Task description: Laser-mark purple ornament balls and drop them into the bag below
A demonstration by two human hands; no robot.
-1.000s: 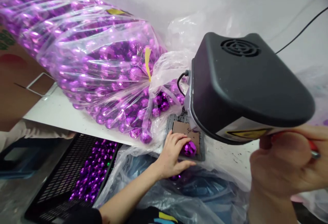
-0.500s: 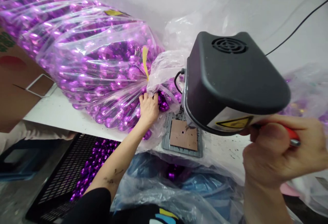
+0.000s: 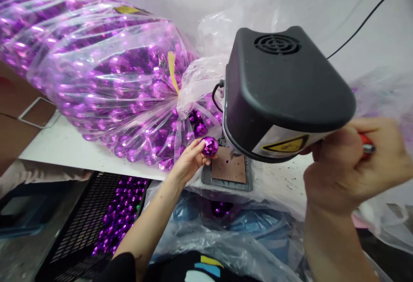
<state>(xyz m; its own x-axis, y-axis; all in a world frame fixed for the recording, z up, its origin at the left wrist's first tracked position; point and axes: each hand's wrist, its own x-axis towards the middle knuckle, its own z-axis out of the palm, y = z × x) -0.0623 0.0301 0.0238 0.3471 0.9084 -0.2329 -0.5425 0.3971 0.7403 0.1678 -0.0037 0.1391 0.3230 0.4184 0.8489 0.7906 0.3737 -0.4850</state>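
Observation:
Between the thumb and fingers of my left hand (image 3: 190, 161) is a shiny purple faceted ball (image 3: 210, 146). It is held over the left edge of a brown square plate (image 3: 228, 165) with a small hole, set on the grey base of a bench drill press. My right hand (image 3: 351, 165) is closed around a red-ended handle (image 3: 367, 144) on the side of the machine's black housing (image 3: 290, 88). The housing hides the machine's lower working part. A large clear bag (image 3: 106, 75) full of similar balls lies left of the machine, its mouth beside my left hand.
Below the white table (image 3: 84, 153), a black plastic crate (image 3: 71, 226) holds many purple balls. Clear plastic sheeting (image 3: 206, 243) hangs at the front edge. A cardboard box (image 3: 19, 122) stands at left, with another person's sleeve (image 3: 41, 172) nearby. Dark shavings dot the tabletop.
My left hand has come out of the bag's mouth with a purple ball and moved toward the brown plate. My right hand stays on the handle. The view has shifted slightly.

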